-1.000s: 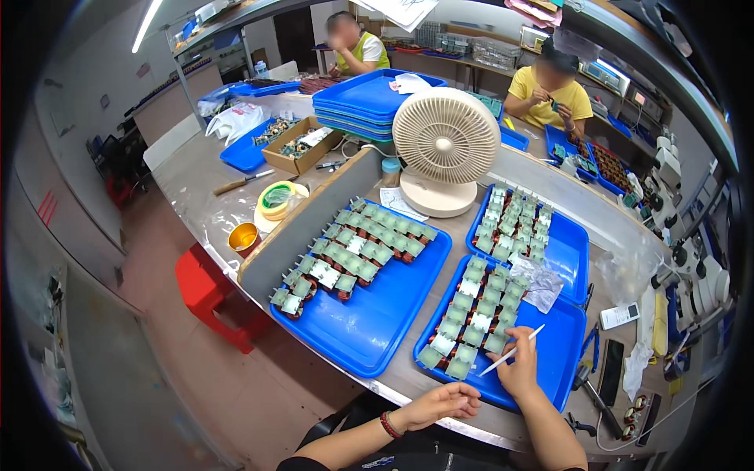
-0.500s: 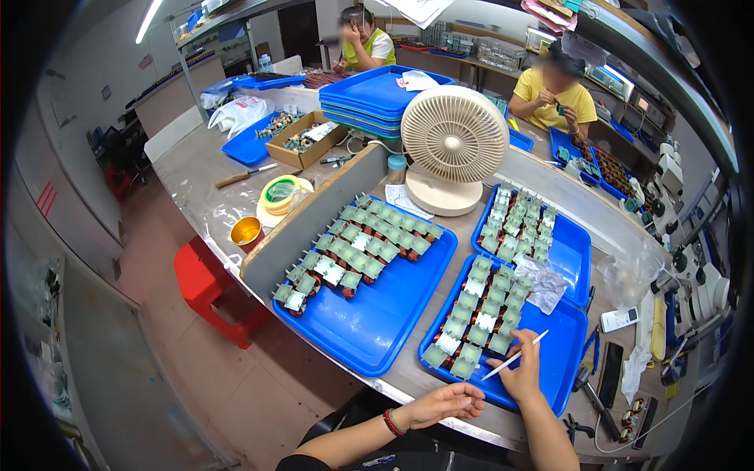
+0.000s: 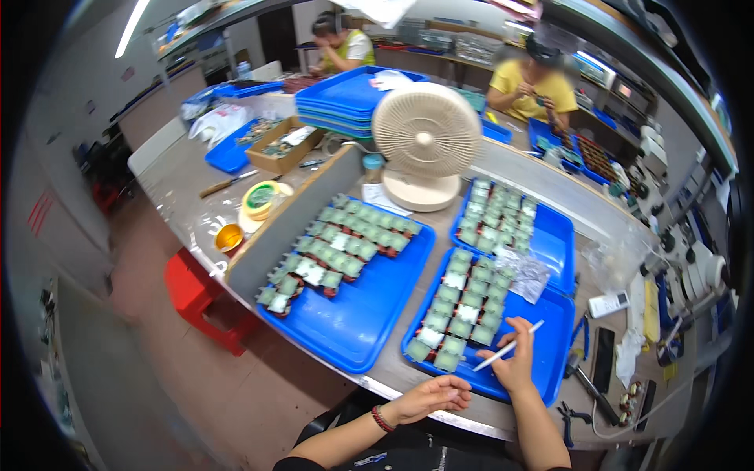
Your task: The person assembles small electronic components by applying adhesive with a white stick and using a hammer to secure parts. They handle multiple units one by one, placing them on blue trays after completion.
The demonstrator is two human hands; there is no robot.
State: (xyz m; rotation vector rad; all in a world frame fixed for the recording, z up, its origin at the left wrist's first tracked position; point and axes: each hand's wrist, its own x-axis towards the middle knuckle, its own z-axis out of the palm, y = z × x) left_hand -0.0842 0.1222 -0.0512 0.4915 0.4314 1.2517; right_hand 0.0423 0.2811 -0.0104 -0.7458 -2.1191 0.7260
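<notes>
Pinched in my right hand point(image 3: 515, 365) is a slim white pen-like stick point(image 3: 510, 345). That hand is over the near blue tray point(image 3: 550, 334), beside rows of small parts with pale green square tops and coppery undersides point(image 3: 449, 294). The stick's lower tip points toward the nearest parts; whether it touches one I cannot tell. My left hand point(image 3: 433, 397), a red beaded bracelet on its wrist, hovers by the tray's front edge. Its fingers are loosely bent, with nothing visible in them.
More such parts fill a large blue tray point(image 3: 353, 330) on the left and another point(image 3: 556, 243) behind. A beige fan point(image 3: 424, 141) stands beyond the divider point(image 3: 302, 204). Pliers point(image 3: 567, 420), a phone point(image 3: 603, 359) and a remote point(image 3: 609, 304) lie at right. Two people sit across.
The whole view has shifted, so the scene sits farther left. My hands keep nearly the same place by the near tray, and the white stick is still in my right hand.
</notes>
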